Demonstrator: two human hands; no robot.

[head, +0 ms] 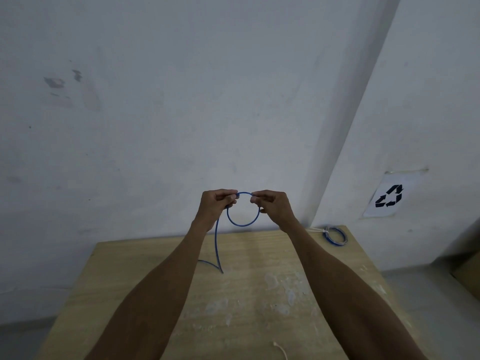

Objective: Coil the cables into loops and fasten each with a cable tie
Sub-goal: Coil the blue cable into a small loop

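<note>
Head view shows one coil (335,236) tied at far right, while left hand (217,203) and right hand (272,203) pinch the first loop of the cable (242,224), and a white tie (280,349) lies near, unused.

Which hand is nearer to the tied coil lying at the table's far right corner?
Right. The right hand, pinching the blue cable loop, is raised just left of the tied coil; the left hand pinches the loop's other side, farther left.
</note>
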